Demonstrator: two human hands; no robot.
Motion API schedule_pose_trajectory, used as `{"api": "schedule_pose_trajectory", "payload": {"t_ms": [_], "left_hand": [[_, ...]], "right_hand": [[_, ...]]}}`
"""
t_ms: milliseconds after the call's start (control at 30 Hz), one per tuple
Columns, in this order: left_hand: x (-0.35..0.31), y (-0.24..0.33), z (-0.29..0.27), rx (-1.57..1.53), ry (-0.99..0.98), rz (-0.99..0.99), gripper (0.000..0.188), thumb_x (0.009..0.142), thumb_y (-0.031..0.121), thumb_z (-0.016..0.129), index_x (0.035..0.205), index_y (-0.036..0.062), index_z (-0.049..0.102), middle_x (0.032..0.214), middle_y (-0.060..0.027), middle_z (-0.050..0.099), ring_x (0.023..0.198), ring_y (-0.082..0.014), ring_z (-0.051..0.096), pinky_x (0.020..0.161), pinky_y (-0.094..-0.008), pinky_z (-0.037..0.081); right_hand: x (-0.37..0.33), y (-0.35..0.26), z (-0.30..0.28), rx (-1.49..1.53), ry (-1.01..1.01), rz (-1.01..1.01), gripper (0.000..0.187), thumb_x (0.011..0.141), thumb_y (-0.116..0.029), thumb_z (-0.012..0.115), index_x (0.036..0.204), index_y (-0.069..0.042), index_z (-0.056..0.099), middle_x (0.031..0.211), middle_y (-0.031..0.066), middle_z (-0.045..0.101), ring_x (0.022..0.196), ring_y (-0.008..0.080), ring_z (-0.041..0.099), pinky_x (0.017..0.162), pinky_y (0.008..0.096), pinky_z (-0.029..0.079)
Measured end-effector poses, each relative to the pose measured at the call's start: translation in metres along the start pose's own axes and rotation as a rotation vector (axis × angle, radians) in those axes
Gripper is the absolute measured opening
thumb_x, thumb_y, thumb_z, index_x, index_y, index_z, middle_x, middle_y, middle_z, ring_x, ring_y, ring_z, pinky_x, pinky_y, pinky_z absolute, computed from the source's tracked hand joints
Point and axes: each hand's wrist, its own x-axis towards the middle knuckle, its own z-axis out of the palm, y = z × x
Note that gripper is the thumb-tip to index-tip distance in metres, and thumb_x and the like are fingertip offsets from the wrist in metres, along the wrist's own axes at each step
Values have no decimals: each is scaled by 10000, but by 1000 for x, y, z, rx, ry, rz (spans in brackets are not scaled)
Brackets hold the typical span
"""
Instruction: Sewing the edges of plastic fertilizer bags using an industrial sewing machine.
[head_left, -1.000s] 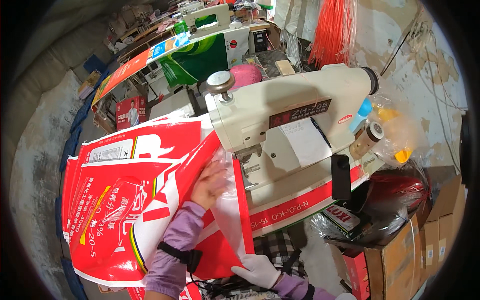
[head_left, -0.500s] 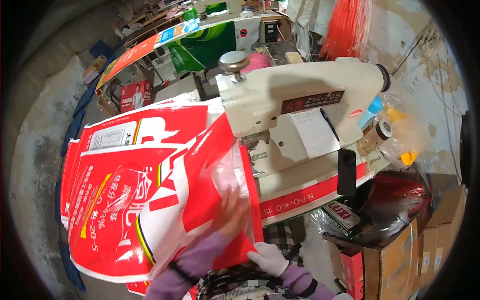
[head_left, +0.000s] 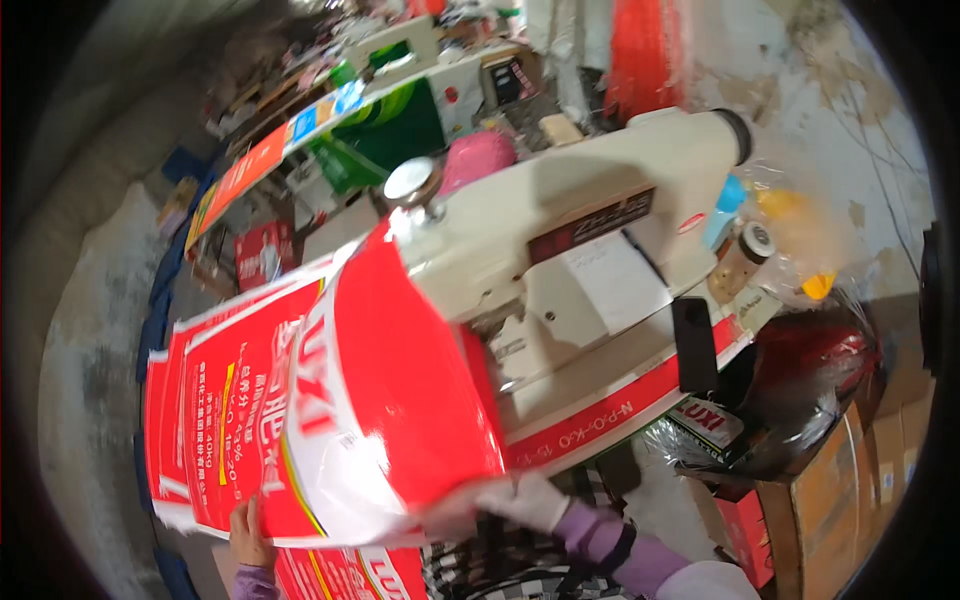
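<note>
A red and white printed sack [head_left: 420, 400] lies in front of the sewing machine [head_left: 560, 220], its right part raised and bulging near the machine's head. My bare left hand [head_left: 250, 535] grips the sack's near edge at the lower left, fingertips on its printed face. My right hand [head_left: 530, 502], in a white glove, pinches the sack's near right corner; its fingertips are blurred and partly hidden. More red and white sacks [head_left: 165, 440] are stacked beneath it at the left.
A black phone [head_left: 693, 345] and a paper sheet with a pen [head_left: 615, 280] rest on the machine. A jar [head_left: 740, 260] stands at its right end. Cardboard boxes [head_left: 840, 500] and a plastic-wrapped bundle [head_left: 810, 370] sit at the right. Another sack [head_left: 350, 575] lies near my lap.
My left hand has moved from the sack's right part to its near left edge. The sack's right part has lifted and swung against the machine head. The camera view has shifted.
</note>
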Motion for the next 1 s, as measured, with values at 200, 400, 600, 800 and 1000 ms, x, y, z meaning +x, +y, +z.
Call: {"api": "schedule_pose_trajectory", "payload": {"t_ms": [200, 400, 600, 800, 1000], "left_hand": [[65, -43, 90, 121, -197, 84, 751, 628, 105, 738, 1342, 140, 508, 1069, -135, 664, 937, -329, 669, 820, -429, 539], [-44, -198, 105, 30, 59, -524, 536, 834, 129, 629, 1348, 197, 496, 1129, -159, 631, 1044, -335, 620, 829, -457, 528], [-179, -45, 48, -2072, 250, -1506, 598, 947, 496, 517, 1374, 85, 432, 1220, -143, 584, 1050, -331, 625, 802, -476, 567], [-301, 44, 38, -1611, -110, -1552, 241, 935, 264, 606, 1058, 56, 616, 888, -92, 675, 680, -207, 675, 542, -283, 564], [-301, 64, 16, -1832, 281, -1444, 665, 932, 594, 480, 1348, 77, 458, 1355, -144, 479, 1227, -325, 485, 1028, -512, 394]], "right_hand": [[69, -88, 30, -800, -108, -271, 583, 899, -558, 530, 779, -11, 694, 698, 181, 653, 677, 367, 653, 625, 472, 529], [71, -151, 110, -672, -538, -381, 437, 889, -481, 588, 961, -62, 690, 820, 192, 672, 747, 332, 673, 706, 466, 539], [78, -79, 59, -383, -3, -255, 441, 740, -334, 753, 1065, -65, 624, 1041, 158, 632, 968, 332, 611, 837, 419, 503], [176, -114, 51, -886, 256, -205, 429, 789, -340, 713, 1128, -97, 614, 1076, 147, 669, 908, 346, 650, 797, 463, 516], [204, -79, 56, -679, 362, -229, 366, 848, -328, 645, 1133, -100, 667, 822, 117, 703, 723, 267, 688, 647, 412, 523]]}}
